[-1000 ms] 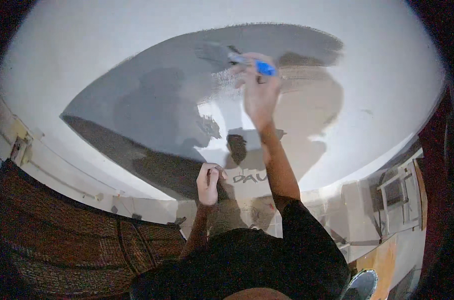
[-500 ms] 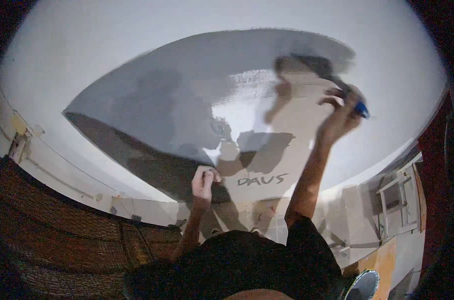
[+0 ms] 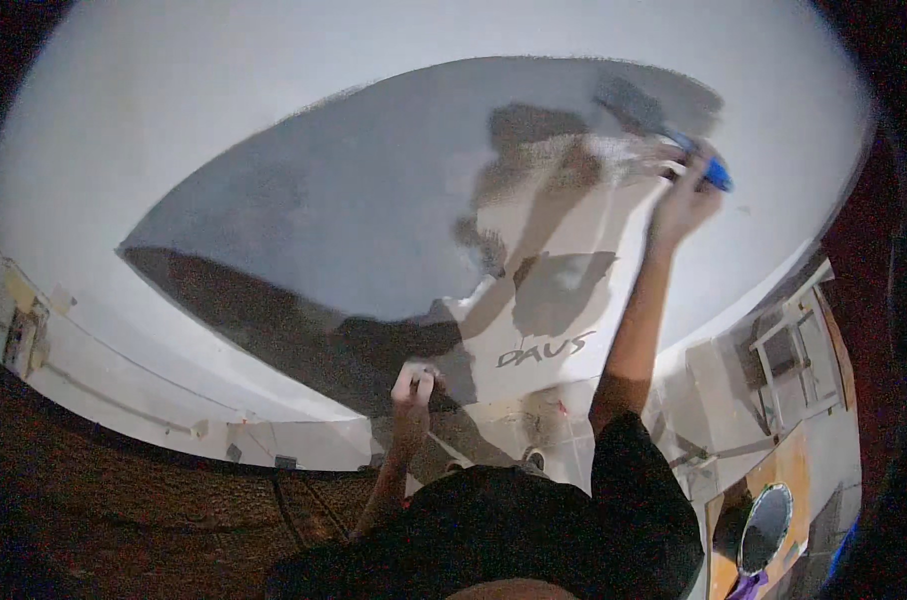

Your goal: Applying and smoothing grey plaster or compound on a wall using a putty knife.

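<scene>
On the white wall [image 3: 224, 80] spreads a grey painted shape [image 3: 364, 200], pointed at its left end and curved along the top. A paler unpainted patch [image 3: 549, 215] lies inside it, with hand-drawn letters [image 3: 546, 350] low down. My right hand [image 3: 686, 200], raised at the upper right, is closed on a blue-handled paintbrush [image 3: 717, 174]. The brush reaches toward the grey at the upper right; motion blurs its tip. Near the shape's lower edge, my left hand [image 3: 414, 385] has curled fingers. Whether anything is inside them cannot be made out. Shadows of my arms and head fall across the wall.
At the lower right, an open container of grey paint [image 3: 769, 525] stands on a wooden board [image 3: 789, 465], beside something purple [image 3: 748, 585]. A pale frame [image 3: 789, 365] stands behind it. Brown woven material [image 3: 154, 510] fills the lower left. Tiled floor [image 3: 564, 430] shows below the wall.
The view has shifted, bringing the paint container further into sight. My right hand keeps hold of the paintbrush near the upper right. My left hand appears slightly lower, still curled.
</scene>
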`<state>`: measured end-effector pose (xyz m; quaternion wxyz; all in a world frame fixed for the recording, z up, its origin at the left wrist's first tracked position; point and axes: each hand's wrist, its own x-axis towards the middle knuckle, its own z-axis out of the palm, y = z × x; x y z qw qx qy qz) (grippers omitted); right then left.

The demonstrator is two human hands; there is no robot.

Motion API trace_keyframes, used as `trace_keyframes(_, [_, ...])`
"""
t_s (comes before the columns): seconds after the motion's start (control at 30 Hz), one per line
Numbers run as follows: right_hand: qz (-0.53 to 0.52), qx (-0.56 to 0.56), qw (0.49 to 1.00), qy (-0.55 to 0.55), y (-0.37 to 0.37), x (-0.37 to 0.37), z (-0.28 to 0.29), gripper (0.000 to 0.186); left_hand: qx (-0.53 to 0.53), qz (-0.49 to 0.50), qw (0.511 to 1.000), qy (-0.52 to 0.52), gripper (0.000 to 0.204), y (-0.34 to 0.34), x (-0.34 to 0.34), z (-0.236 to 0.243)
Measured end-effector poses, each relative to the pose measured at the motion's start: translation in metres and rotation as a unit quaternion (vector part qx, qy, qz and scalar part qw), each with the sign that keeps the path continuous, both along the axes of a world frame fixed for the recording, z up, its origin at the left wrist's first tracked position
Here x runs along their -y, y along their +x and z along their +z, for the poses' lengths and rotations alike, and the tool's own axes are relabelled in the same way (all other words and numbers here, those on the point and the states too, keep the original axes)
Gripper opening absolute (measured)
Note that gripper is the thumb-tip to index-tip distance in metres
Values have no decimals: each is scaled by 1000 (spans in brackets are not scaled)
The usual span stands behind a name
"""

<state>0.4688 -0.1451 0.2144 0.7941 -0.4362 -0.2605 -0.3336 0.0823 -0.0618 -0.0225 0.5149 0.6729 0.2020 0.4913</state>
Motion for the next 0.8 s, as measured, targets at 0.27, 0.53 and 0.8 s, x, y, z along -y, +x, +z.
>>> trace_keyframes(0.27, [114, 12, 992, 55, -58, -1, 7, 31, -48, -38, 992, -109, 21, -16, -26, -47])
trace_keyframes(0.53, [115, 169, 977, -63, -82, -79, 2, 16, 33, -76, 996, -24, 13, 48, 21, 62])
trace_keyframes(0.8, [-17, -22, 998, 56, 68, 75, 4, 33, 22, -25, 999, 7, 16, 55, 13, 26])
